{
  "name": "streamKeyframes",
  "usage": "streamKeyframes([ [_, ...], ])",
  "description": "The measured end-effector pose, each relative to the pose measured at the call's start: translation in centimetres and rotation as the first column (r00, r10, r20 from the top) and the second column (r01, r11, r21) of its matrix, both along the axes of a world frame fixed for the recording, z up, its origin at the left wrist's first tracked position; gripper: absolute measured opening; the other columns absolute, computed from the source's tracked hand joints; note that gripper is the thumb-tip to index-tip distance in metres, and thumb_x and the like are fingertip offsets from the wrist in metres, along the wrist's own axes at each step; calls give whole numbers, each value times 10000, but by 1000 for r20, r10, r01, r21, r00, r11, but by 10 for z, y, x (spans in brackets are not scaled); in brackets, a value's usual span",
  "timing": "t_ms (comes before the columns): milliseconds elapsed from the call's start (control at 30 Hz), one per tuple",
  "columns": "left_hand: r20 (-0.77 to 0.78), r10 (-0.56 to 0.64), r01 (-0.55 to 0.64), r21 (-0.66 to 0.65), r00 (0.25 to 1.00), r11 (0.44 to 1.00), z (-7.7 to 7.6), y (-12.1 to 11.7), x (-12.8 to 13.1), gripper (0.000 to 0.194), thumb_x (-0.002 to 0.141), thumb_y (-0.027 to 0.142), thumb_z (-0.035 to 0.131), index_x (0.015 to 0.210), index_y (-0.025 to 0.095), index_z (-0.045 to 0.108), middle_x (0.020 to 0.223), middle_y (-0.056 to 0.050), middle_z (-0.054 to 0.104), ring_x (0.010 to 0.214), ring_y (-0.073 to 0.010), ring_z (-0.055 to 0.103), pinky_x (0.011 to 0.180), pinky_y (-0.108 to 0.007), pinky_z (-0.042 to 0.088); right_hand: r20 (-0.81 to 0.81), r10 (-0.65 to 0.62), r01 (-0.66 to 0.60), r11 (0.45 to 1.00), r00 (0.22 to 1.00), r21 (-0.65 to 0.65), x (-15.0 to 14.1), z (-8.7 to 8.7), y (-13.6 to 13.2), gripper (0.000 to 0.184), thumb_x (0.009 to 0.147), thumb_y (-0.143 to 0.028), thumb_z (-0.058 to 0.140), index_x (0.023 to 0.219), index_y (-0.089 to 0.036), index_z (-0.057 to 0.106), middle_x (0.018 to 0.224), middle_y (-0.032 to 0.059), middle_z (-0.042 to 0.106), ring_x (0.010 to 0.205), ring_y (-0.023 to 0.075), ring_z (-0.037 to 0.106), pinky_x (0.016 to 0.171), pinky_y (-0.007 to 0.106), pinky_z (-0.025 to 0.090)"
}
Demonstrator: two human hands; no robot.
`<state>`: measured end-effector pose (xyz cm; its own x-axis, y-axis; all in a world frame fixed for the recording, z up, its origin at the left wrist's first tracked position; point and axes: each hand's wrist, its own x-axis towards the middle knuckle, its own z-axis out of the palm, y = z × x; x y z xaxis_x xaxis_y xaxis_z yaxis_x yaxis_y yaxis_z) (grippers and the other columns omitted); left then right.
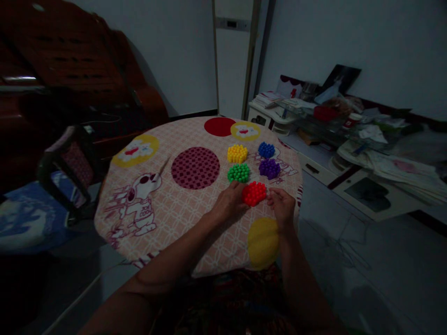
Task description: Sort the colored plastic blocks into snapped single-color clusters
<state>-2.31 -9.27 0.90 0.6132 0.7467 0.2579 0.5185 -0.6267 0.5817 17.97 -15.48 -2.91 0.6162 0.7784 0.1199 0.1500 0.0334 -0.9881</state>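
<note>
A tight cluster of red beads or pegs (254, 193) lies on the patterned tablecloth between my two hands. From the left, my left hand (230, 200) grips its edge, thumb and fingers closed on it. My right hand (281, 204) is at the cluster's right side with fingers pinched together; whatever is in the pinch is too small to make out. Just beyond my left hand is a green cluster (238, 173), with a yellow cluster (237, 153) behind it. A purple cluster (269, 169) and a blue cluster (266, 150) lie farther right.
The round table (157, 218) has a cloth with cartoon dogs and coloured circles. At right, a low cabinet (317, 163) carries papers, a red bowl (324, 113) and clutter. A chair (70, 163) stands at left, near a wooden bench (87, 70).
</note>
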Motion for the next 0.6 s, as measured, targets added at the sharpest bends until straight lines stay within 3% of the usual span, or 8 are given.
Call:
streamKeyframes([
  [133, 37, 20, -20, -8, 999, 1000, -4, -2, 6, 674, 744, 190, 738, 1378, 233, 512, 1212, -80, 582, 1030, -223, 627, 898, -342, 533, 56, 54, -52, 998, 997, -37, 0, 1, 1, 411, 759, -459, 614, 972, -134, 746, 722, 43, 717, 535, 131, 569, 508, 246, 448],
  [367, 66, 36, -35, -7, 997, 999, -6, -4, 10, 612, 758, 174, 689, 1349, 208, 534, 1207, -88, 595, 1010, -224, 617, 875, -348, 523, 58, 46, -43, 998, 997, -53, -2, 3, 1, 404, 742, -443, 612, 954, -130, 754, 759, 57, 734, 559, 137, 579, 519, 245, 449],
  [600, 144, 95, -89, -46, 985, 995, -5, -3, -2, 481, 738, 263, 744, 1197, 225, 606, 1147, -58, 615, 949, -200, 625, 803, -321, 531, 57, 41, -37, 998, 998, -58, 0, 0, 2, 394, 755, -453, 611, 942, -136, 753, 700, 40, 709, 541, 140, 574, 489, 238, 428],
])
